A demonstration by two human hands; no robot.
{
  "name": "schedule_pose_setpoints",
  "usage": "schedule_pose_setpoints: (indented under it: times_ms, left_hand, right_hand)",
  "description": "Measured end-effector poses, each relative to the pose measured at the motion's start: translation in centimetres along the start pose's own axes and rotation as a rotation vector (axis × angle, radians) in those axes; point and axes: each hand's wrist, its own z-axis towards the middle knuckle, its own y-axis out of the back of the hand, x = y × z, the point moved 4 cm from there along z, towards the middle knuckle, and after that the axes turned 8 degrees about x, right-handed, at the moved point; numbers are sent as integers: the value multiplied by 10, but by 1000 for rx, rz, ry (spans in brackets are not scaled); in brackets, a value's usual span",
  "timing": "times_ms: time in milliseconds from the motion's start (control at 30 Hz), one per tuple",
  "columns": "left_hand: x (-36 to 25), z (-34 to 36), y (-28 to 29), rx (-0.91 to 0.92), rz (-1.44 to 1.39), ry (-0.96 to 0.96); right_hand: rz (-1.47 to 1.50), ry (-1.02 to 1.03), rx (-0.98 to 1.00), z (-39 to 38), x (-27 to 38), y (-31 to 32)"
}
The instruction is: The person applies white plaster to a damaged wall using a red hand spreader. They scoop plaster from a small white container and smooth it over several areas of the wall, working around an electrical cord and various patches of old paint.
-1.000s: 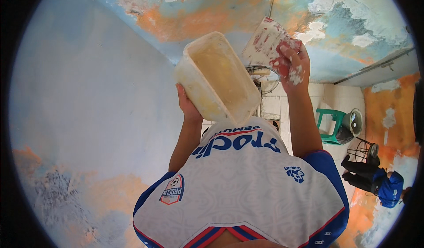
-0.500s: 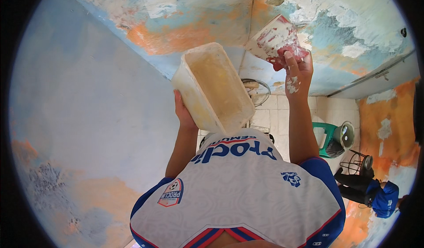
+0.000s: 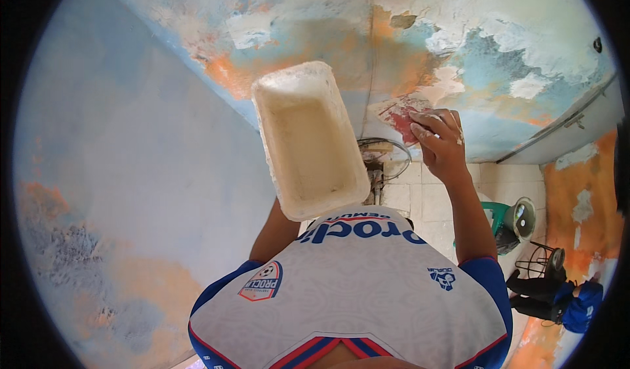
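A pale rectangular plastic tub (image 3: pixel 310 146) with pasty residue rests in my left hand, whose fingers are hidden behind it; only the forearm shows below. My right hand (image 3: pixel 438 136) grips a red and cream scraper (image 3: pixel 405 116) spattered with white, held at the patchy blue, orange and white wall (image 3: pixel 321 27); whether the blade touches the wall I cannot tell.
A plain bluish wall (image 3: pixel 125 146) fills the left side. Coiled cable (image 3: pixel 397 144) hangs beyond the tub over floor tiles (image 3: pixel 423 192). At right are a green stool (image 3: pixel 500 217) with a metal bowl (image 3: pixel 524 218), a black-framed stool (image 3: pixel 530 260) and another person (image 3: pixel 577 306) in blue.
My right hand has lowered with the scraper, turning it toward the wall. The tub has been tilted and turned, so more of its interior shows and my left hand is hidden.
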Motion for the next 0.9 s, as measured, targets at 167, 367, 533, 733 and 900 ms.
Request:
schedule_pose_setpoints:
  times_ms: [167,367,533,733,900]
  left_hand:
    - [-5,21,11,-228,225,84]
    - [12,26,10,-296,260,123]
    - [14,25,2,-235,58,86]
    - [-5,37,3,-207,253,117]
    - [-11,47,32,-293,188,114]
  right_hand:
    - [8,-30,-330,1,-4,27]
    - [136,114,-220,5,31,24]
    - [19,73,-167,-17,-3,44]
    - [290,-70,-384,-14,-7,42]
    - [303,48,-261,18,35,29]
